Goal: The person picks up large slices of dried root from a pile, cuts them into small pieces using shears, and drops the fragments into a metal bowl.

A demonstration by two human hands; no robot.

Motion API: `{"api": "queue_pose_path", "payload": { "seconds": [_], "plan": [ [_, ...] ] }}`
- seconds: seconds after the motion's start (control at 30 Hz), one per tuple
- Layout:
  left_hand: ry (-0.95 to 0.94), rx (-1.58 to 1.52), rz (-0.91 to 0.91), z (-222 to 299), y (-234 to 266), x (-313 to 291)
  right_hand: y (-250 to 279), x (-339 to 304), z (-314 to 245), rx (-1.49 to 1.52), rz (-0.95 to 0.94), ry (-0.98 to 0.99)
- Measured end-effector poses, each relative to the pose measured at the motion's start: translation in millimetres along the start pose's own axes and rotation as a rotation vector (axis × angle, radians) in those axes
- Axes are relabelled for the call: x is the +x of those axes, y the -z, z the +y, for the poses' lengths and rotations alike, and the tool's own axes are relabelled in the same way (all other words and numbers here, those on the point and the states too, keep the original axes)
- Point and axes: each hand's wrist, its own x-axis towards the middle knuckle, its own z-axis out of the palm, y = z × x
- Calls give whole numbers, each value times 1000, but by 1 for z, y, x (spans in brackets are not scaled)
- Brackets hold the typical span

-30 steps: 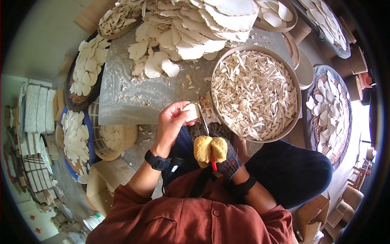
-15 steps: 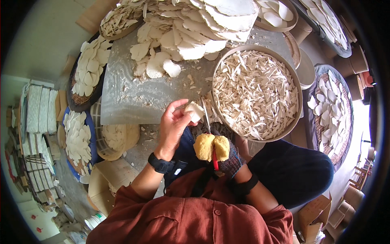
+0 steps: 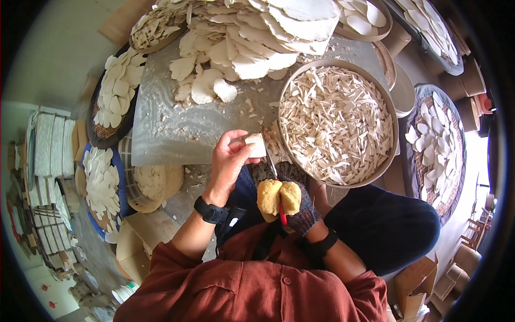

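Note:
My left hand [image 3: 228, 163] pinches a small off-white flat slice [image 3: 256, 145] between thumb and fingers; a brownish edge shows along its top. Just to its right are the blades of a pair of scissors [image 3: 272, 161], partly hidden by the slice. Thick yellow foam [image 3: 279, 197] wraps the scissors' handles, with some red showing below. My right hand [image 3: 308, 213], in a dark knitted glove, closes round these padded handles; the foam hides most of its fingers. A round sieve [image 3: 396, 126] heaped with cut off-white strips stands beyond the scissors, to the right.
A grey metal tabletop [image 3: 155, 134] bears a tall pile of large off-white slices [image 3: 241, 40] at the back. Round trays of slices [image 3: 102, 188] stand at left, more trays [image 3: 437, 134] at right. An open cardboard box [image 3: 142, 236] sits near my left elbow.
My left hand has turned the slice so its brownish edge faces up, beside the blades. The two foam-padded handles have come slightly closer together.

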Motion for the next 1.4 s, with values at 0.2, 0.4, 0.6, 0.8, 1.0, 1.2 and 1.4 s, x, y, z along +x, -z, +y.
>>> {"api": "queue_pose_path", "payload": {
  "seconds": [0.2, 0.4, 0.6, 0.8, 1.0, 1.2, 1.4],
  "plan": [
    [-93, 292, -144, 10, 3, -4, 2, 4, 6, 228, -45, -57],
    [-135, 56, -29, 1, -1, -8, -9, 5, 11, 331, -8, 11],
    [-61, 76, -8, -6, 18, 2, -1, 6, -28, -33, 11, 60],
    [-104, 31, 8, 2, 55, -14, -13, 6, -20, 135, -82, -67],
    [-382, 637, 534, 90, 268, -18, -14, -1, 22, 253, -60, -155],
    [-389, 962, 361, 115, 224, 46, -18, 9, -6, 43, -150, -12],
    [-380, 1468, 561, 47, 178, 151, -14, 8, -27, -136, -194, -20]
  ]
}}
